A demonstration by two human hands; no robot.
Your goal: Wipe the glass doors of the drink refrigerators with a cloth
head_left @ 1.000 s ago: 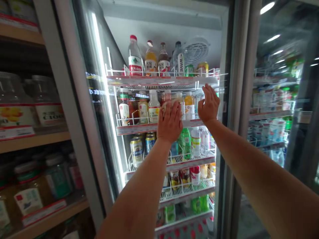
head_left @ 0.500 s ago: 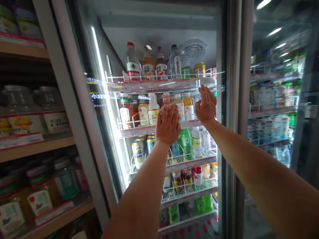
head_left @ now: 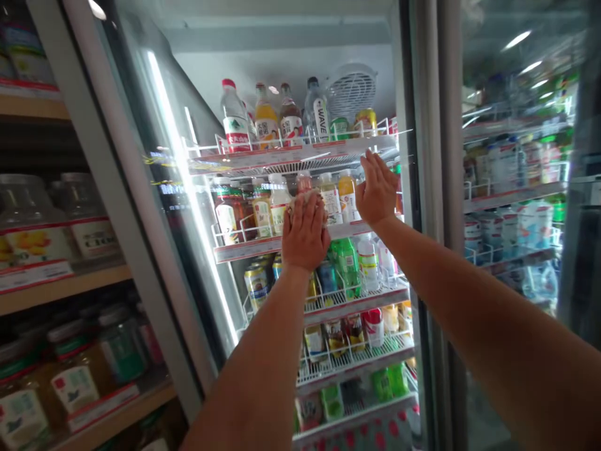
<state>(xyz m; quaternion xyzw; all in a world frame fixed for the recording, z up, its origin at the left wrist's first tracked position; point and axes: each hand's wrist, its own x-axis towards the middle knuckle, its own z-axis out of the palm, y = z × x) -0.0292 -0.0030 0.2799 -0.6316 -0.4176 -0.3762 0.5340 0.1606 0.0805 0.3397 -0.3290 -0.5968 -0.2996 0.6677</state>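
My left hand [head_left: 304, 241] presses a crumpled, pale patterned cloth [head_left: 292, 205] against the glass door [head_left: 282, 34] of a lit drinks cooler. Its fingers lie over the cloth and hide most of it. Higher and to the right, my right hand [head_left: 377, 194] rests at the same glass with fingers extended, nothing visible in it. Behind the pane, bottles and cans stand on wire shelves. An orange juice bottle [head_left: 348, 191] shows between the two hands, and a green bottle [head_left: 346, 266] is below them.
Wooden shelves [head_left: 98, 282] with jars and bottles stand at the left, close to the cooler's frame. A metal upright [head_left: 434, 144] separates this door from another glass-fronted cooler [head_left: 511, 200] on the right. Light reflections streak across both panes.
The view has shifted slightly, so the cooler and both hands sit a little further left in the picture. Both hands keep nearly the same places on the glass, the cloth still under my left hand.
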